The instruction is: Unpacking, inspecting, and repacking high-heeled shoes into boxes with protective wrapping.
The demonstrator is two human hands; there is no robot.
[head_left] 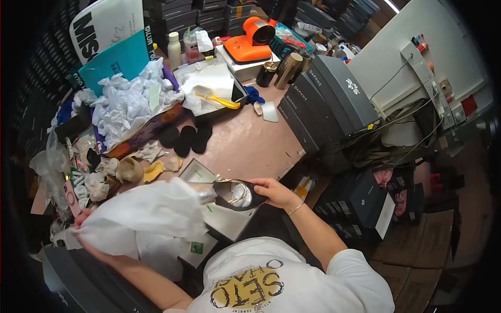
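Note:
My left hand (pixel 82 219), at the left, pinches the edge of a large sheet of white tissue paper (pixel 148 211), which spreads rightward and is blurred by motion. My right hand (pixel 275 193) grips one end of a black shoe (pixel 223 191) that has gold-coloured straps and white stuffing inside. Below the shoe lies an open shoebox (pixel 232 221) with a pale inside, partly covered by the paper. The tissue's right edge comes close to the shoe; whether they touch I cannot tell.
Crumpled white paper fills a purple box (pixel 169 78) at the back left. Black pads (pixel 189 141) lie mid-table, near a dark box with a yellow-handled tool (pixel 218 100). An orange device (pixel 248 49) stands at the back. Grey shoeboxes (pixel 326 96) are stacked at the right.

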